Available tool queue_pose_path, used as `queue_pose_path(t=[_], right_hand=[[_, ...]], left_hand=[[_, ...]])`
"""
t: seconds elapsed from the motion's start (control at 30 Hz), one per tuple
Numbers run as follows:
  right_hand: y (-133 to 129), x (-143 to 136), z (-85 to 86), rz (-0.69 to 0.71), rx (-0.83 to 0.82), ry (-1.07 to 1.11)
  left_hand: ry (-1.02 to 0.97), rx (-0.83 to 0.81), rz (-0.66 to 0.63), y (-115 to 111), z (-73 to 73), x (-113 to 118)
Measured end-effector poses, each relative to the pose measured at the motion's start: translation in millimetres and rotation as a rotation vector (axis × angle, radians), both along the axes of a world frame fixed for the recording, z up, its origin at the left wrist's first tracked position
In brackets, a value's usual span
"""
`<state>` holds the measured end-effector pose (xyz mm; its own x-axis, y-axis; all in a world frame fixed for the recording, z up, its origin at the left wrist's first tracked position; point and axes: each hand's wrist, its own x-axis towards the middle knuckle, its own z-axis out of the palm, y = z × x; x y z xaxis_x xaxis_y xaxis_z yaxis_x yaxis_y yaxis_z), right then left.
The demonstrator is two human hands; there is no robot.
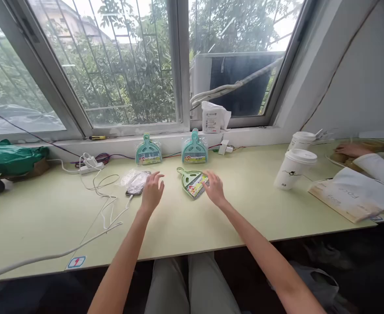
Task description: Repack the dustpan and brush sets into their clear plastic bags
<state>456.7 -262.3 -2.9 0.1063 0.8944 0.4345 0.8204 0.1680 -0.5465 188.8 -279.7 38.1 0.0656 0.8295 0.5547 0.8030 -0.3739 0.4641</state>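
Observation:
A small green dustpan-and-brush set (192, 182) with a colourful label lies on the table, its handle pointing to the back left. My right hand (214, 187) is at the set's right edge, fingers apart; whether the fingertips touch it is unclear. To the left, my left hand (152, 190) hovers with spread fingers and nothing in it, beside a dark phone under crumpled clear plastic (137, 183). Two wrapped teal dustpan sets, one on the left (148, 150) and one on the right (194, 148), stand against the window ledge.
White cables and a power strip (92, 167) lie at left, near a green bag (13, 157). Lidded paper cups (293, 170) and a paper bag (354, 194) stand and lie at right, near another person's hand (351, 150). A white packet (214, 118) sits on the ledge.

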Motion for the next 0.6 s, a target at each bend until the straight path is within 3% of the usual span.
queue_pose_path(t=[0.1, 0.17, 0.23, 0.3, 0.43, 0.53, 0.6], right_hand=[[30, 3, -15.5, -0.155, -0.251, 0.077], [47, 5, -25.4, -0.186, -0.277, 0.107], [55, 8, -33.6, -0.168, -0.263, 0.128], [58, 10, -39.5, -0.148, -0.249, 0.133], [58, 12, -43.4, -0.151, -0.234, 0.133], [60, 14, -39.9, -0.160, -0.196, 0.259], [61, 14, -35.5, -0.124, -0.138, 0.411]], left_hand=[[0.125, -0.015, 0.219, 52, -9.5, -15], [0.148, -0.032, 0.309, 75, -22.5, -22], [0.138, -0.042, 0.315, 86, -35.7, -17], [0.100, -0.110, 0.258, 89, -45.7, 2], [-0.047, -0.404, 0.057, 83, -57.2, 61], [-0.282, -0.456, -0.058, 80, -65.0, 96], [-0.526, -0.427, -0.147, 81, -68.5, 105]])
